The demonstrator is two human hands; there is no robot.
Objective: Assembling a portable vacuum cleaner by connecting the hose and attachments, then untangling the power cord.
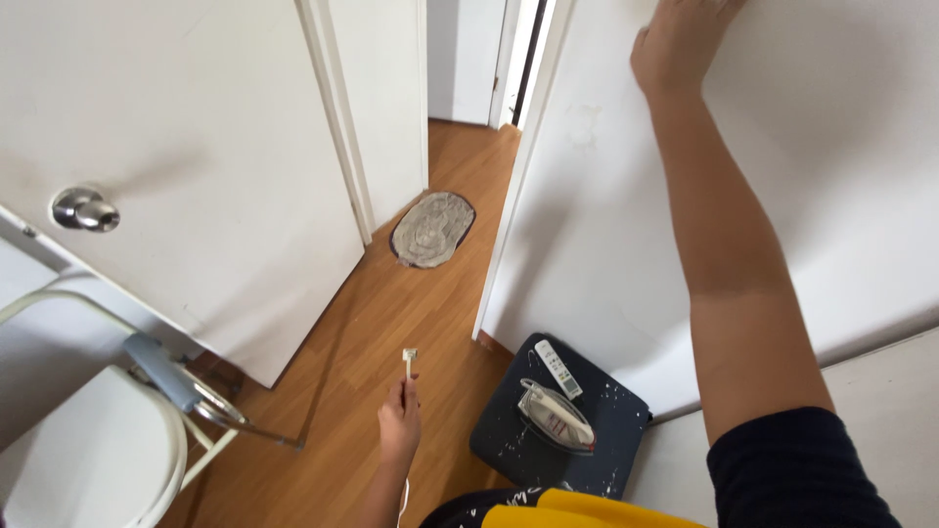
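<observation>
iron [556, 418] on stool [626, 416], remote [558, 369] seemingly behind, mat [432, 229] beyond

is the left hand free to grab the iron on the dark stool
Probably not as it stands: the left hand is closed around a white plug. The iron lies close beside it on the dark stool, with nothing between.

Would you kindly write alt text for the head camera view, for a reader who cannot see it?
Seen from above, a person's left hand grips a thin white stick-like tool over the wooden plank floor, while the right hand presses flat on a white wall. A dark paint-speckled square stool below holds a clothes iron and a white remote control.
</observation>
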